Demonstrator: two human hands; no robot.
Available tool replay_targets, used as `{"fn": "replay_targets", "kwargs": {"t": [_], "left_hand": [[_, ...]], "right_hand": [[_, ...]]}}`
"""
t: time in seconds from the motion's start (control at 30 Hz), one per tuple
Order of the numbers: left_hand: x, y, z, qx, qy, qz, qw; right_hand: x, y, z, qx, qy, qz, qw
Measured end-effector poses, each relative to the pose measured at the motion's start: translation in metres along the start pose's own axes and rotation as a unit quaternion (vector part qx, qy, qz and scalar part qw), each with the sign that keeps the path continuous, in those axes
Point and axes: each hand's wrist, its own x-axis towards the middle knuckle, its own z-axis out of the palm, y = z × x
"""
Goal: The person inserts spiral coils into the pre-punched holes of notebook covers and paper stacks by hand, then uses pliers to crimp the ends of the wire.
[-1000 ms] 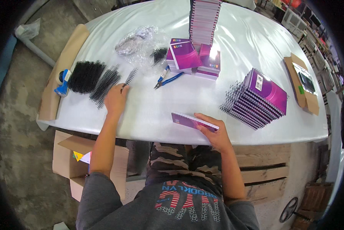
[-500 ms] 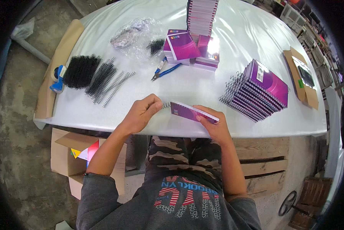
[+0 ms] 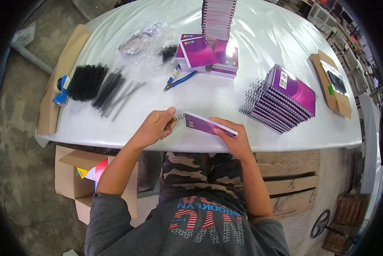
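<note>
My right hand (image 3: 235, 137) grips a small purple notebook (image 3: 204, 125) by its right end, thumb on the cover, and holds it tilted above the table's near edge. At the notebook's left end a black spiral binding coil (image 3: 180, 117) sticks out. My left hand (image 3: 157, 126) is closed on the coil's free end, thumb raised over curled fingers. How far the coil runs into the notebook's edge cannot be made out. Beyond my hands lie blue-handled cutting pliers (image 3: 177, 81). Loose spiral coils (image 3: 108, 91) lie on the left beside a dense black bundle of coils (image 3: 86, 82).
Coil-bound purple notebooks (image 3: 281, 100) are stacked at the right, near an opened cardboard piece (image 3: 331, 87). Unbound purple booklets (image 3: 198, 53) and a tall stack (image 3: 218, 19) stand at the back. Crumpled clear plastic (image 3: 142, 40), a blue tape dispenser (image 3: 61, 91) and a cardboard box (image 3: 84, 166) are leftward.
My left thumb has lifted and its fingers have shifted on the coil. The whole view has moved slightly; the notebook stays in my right hand.
</note>
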Motion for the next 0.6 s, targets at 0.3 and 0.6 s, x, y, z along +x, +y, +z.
{"fn": "replay_targets", "kwargs": {"t": [0.3, 0.6], "left_hand": [[0.019, 0.014, 0.0, -0.217, 0.027, -0.15, 0.964], [0.011, 0.028, -0.009, 0.417, 0.029, 0.273, 0.867]], "right_hand": [[0.002, 0.002, -0.002, -0.024, -0.007, -0.028, 0.999], [-0.002, -0.001, 0.005, 0.005, 0.004, -0.004, 1.0]]}}
